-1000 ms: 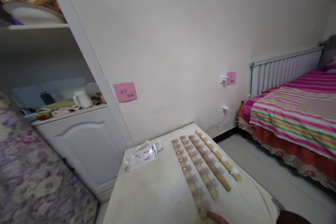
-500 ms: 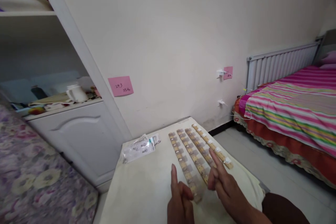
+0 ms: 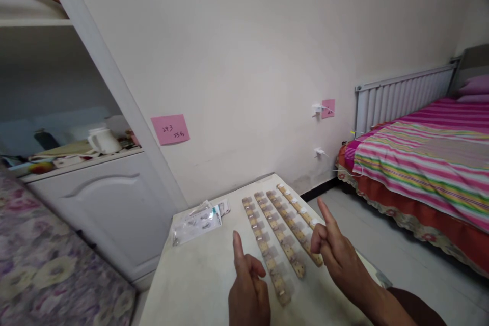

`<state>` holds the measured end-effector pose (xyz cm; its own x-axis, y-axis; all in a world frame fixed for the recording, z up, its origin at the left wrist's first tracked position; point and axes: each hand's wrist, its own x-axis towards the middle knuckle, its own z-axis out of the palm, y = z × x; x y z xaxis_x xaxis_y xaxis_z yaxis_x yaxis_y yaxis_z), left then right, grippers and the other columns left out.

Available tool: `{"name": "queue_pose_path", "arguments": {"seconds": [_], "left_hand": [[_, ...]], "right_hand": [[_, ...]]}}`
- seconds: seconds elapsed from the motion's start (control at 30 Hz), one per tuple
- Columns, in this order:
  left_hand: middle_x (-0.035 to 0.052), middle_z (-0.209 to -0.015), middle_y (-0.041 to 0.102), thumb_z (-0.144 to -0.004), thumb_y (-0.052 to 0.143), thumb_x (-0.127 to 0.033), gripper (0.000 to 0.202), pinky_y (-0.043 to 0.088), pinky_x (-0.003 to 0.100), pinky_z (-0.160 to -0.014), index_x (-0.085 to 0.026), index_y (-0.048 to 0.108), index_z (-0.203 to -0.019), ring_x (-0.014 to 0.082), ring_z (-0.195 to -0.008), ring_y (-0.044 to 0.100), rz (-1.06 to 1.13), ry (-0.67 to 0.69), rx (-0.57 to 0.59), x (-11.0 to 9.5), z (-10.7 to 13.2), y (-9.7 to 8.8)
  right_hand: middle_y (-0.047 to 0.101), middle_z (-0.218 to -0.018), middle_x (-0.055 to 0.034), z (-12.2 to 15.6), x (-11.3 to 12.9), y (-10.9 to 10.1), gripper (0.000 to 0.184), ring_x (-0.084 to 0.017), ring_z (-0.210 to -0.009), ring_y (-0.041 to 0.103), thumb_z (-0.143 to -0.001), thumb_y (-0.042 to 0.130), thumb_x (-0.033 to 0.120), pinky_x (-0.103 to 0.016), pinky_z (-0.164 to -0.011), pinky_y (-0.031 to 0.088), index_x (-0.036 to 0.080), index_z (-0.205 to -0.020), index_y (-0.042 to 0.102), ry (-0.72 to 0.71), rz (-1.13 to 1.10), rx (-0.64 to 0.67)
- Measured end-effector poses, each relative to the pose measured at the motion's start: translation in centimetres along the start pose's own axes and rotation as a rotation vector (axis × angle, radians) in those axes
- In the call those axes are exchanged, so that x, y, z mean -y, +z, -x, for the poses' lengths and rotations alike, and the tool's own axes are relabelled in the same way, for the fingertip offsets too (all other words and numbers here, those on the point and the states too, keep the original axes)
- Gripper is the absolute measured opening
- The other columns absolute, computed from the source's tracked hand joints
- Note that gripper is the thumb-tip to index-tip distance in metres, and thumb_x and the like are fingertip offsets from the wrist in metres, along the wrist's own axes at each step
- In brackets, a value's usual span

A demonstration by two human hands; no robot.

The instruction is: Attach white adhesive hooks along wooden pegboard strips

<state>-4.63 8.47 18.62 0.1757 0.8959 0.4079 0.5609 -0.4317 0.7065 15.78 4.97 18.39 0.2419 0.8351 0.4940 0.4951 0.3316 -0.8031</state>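
Note:
My left hand (image 3: 249, 285) hovers over the near part of the white table, left of the nearest strip. Its index finger points up and away while the other fingers bend inward; it holds nothing. Over the right side of the table, my right hand (image 3: 339, 253) has the same shape, also bare, and hides the near end of the rightmost strip. Several narrow tan strips lie side by side between and beyond my hands. The left strip (image 3: 263, 247) carries clear, shiny squarish pieces, as do the middle ones (image 3: 280, 234). White pieces sit on the right strip (image 3: 292, 199).
Clear plastic packets (image 3: 200, 221) lie at the table's back left. Against the wall stands the table (image 3: 183, 275). A bed (image 3: 420, 158) and radiator (image 3: 405, 97) are at right, a white cabinet (image 3: 99, 204) and floral cloth (image 3: 57, 265) at left. Pink notes (image 3: 170, 129) hang on the wall.
My hands have moved apart: the left one a little leftward, the right one rightward and up, now over the right strip. The view has shifted slightly. The strips lie as before.

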Motion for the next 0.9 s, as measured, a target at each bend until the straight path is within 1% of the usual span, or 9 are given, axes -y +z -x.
{"name": "queue_pose_path", "arguments": {"seconds": [0.23,0.43,0.57,0.7,0.77,0.8,0.87,0.9], "left_hand": [[-0.0033,-0.078,0.052,-0.078,0.03,-0.008,0.076,0.043,0.023,-0.061,-0.018,-0.003,-0.146,0.01,-0.057,0.053,-0.029,0.003,-0.042,0.2,-0.6,-0.7],[-0.0031,-0.079,0.052,-0.079,0.029,-0.009,0.075,0.041,0.021,-0.057,-0.018,-0.002,-0.146,0.0091,-0.054,0.051,-0.036,-0.015,-0.027,0.0,-0.5,-0.7],[-0.0037,-0.079,0.052,-0.08,0.028,-0.009,0.074,0.042,0.022,-0.059,-0.019,-0.001,-0.146,0.0089,-0.054,0.051,-0.04,-0.032,-0.025,-0.2,-0.4,-0.6],[-0.0038,-0.08,0.054,-0.08,0.028,-0.01,0.073,0.043,0.023,-0.062,-0.021,-0.001,-0.146,0.0097,-0.057,0.053,-0.03,-0.048,-0.021,-0.2,-0.4,-0.7],[-0.0025,-0.082,0.055,-0.08,0.029,-0.011,0.071,0.044,0.024,-0.065,-0.021,0.005,-0.146,0.0102,-0.061,0.055,-0.022,-0.058,0.004,0.1,-0.3,-0.7],[-0.0014,-0.084,0.056,-0.081,0.031,-0.012,0.068,0.045,0.024,-0.067,-0.02,0.013,-0.146,0.0108,-0.064,0.057,-0.022,-0.058,0.027,0.4,-0.2,-0.7],[0.001,-0.088,0.058,-0.081,0.034,-0.016,0.058,0.046,0.026,-0.071,-0.02,0.032,-0.139,0.0129,-0.071,0.059,-0.029,-0.055,0.087,1.5,0.1,-0.4],[0.0021,-0.09,0.059,-0.082,0.035,-0.019,0.052,0.046,0.027,-0.072,-0.02,0.041,-0.134,0.0142,-0.075,0.06,-0.033,-0.059,0.116,2.4,0.4,0.0]], "right_hand": [[0.053,-0.069,0.0037,-0.3,-0.3,-0.2,0.072,-0.013,-0.061,0.052,-0.084,0.03,0.011,-0.027,-0.065,0.045,0.02,-0.149,0.0,-0.011,0.021,-0.029],[0.051,-0.07,0.0041,-0.3,-0.3,-0.2,0.073,-0.013,-0.061,0.051,-0.084,0.03,0.009,-0.026,-0.064,0.044,0.022,-0.148,0.0,-0.012,0.014,-0.01],[0.051,-0.07,0.0041,-0.2,-0.4,-0.2,0.072,-0.013,-0.062,0.051,-0.084,0.029,0.009,-0.027,-0.066,0.044,0.022,-0.148,-0.001,-0.01,0.007,-0.004],[0.052,-0.07,0.0039,0.0,-0.3,-0.3,0.07,-0.013,-0.061,0.052,-0.085,0.029,0.01,-0.027,-0.066,0.044,0.021,-0.149,0.003,-0.006,0.019,0.001],[0.054,-0.072,0.003,0.1,-0.3,-0.4,0.066,-0.012,-0.063,0.053,-0.086,0.03,0.013,-0.027,-0.067,0.045,0.021,-0.148,0.008,0.003,0.002,0.004],[0.056,-0.075,0.0018,0.3,-0.4,-0.4,0.063,-0.012,-0.064,0.053,-0.087,0.032,0.015,-0.027,-0.067,0.045,0.022,-0.147,0.014,0.019,-0.017,0.012],[0.061,-0.085,-0.0011,0.9,-1.1,0.1,0.054,-0.012,-0.065,0.055,-0.088,0.036,0.022,-0.026,-0.064,0.046,0.022,-0.142,0.03,0.096,-0.085,0.047],[0.062,-0.09,-0.0022,1.4,-1.7,0.7,0.048,-0.012,-0.064,0.055,-0.088,0.039,0.027,-0.025,-0.062,0.047,0.023,-0.136,0.039,0.163,-0.144,0.083]]}}
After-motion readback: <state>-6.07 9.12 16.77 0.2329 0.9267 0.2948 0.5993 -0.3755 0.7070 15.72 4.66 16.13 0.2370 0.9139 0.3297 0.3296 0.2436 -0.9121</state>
